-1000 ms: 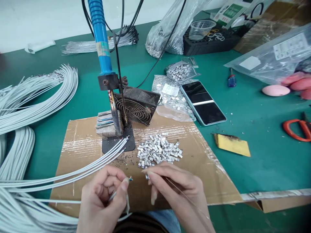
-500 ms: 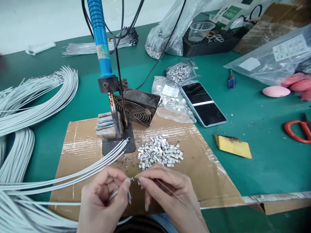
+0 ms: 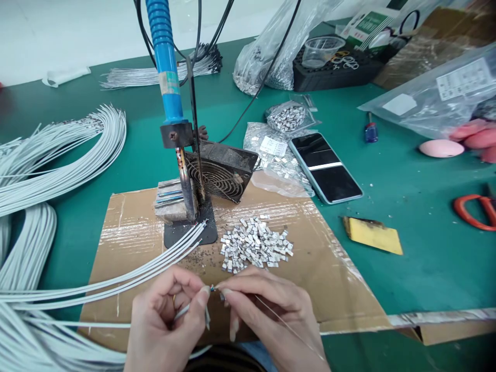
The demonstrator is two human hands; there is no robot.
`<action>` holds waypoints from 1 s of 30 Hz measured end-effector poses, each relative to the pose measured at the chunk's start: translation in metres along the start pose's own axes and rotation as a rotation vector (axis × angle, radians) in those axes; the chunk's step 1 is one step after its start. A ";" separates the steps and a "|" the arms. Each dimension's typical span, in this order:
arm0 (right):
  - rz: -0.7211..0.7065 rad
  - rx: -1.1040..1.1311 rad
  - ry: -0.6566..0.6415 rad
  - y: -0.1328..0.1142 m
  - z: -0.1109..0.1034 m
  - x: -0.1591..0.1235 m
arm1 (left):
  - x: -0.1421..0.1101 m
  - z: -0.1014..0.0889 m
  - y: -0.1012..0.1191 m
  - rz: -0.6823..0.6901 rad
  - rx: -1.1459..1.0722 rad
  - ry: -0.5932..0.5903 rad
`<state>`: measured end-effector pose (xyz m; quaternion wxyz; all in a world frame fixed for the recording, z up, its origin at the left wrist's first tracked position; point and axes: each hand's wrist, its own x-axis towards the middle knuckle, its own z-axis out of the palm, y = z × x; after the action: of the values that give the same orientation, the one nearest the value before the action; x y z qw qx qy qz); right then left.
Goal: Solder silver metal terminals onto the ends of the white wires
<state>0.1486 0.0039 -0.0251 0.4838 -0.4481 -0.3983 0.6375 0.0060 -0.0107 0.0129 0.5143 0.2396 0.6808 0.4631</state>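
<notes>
My left hand pinches the end of a white cable between thumb and forefinger, with tiny coloured wire tips showing past the fingertips. Close against them, the fingertips of my right hand are pinched on something too small to make out. A small metal piece shows just under the right thumb. Through the right hand runs a thin pale wire, trailing toward the wrist. Beyond both hands lies a pile of small metal connectors on a cardboard sheet.
A blue-handled soldering iron stands clamped upright beside a small dark fan. White cables stretch in from the left. On the right are a phone, a yellow sponge, a screwdriver and orange-handled scissors.
The fingertips of my right hand have come slightly closer to the wire tips at my left fingers. The whole view has shifted a little; the things on the table lie as before.
</notes>
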 end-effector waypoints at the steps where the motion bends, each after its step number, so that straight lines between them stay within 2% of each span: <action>1: 0.005 0.002 0.010 0.000 0.000 0.000 | 0.000 0.000 0.000 0.000 -0.001 0.000; 5: 0.036 0.012 0.029 0.000 0.000 0.000 | -0.001 0.000 -0.001 0.006 -0.009 0.018; 14: 0.165 0.115 -0.015 -0.001 0.006 0.001 | -0.002 0.000 -0.001 0.000 -0.011 0.008; 18: 0.166 0.123 0.000 -0.001 0.005 -0.001 | -0.002 0.000 -0.002 0.003 -0.015 0.010; 24: 0.171 0.138 0.099 0.002 0.005 -0.001 | -0.001 0.000 -0.003 0.006 0.003 0.027; 30: 0.185 0.083 0.069 0.003 0.004 0.000 | 0.001 -0.006 -0.006 0.021 0.033 -0.020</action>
<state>0.1441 0.0029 -0.0272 0.4544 -0.4842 -0.3117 0.6797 0.0011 -0.0152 0.0073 0.5122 0.2597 0.6807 0.4549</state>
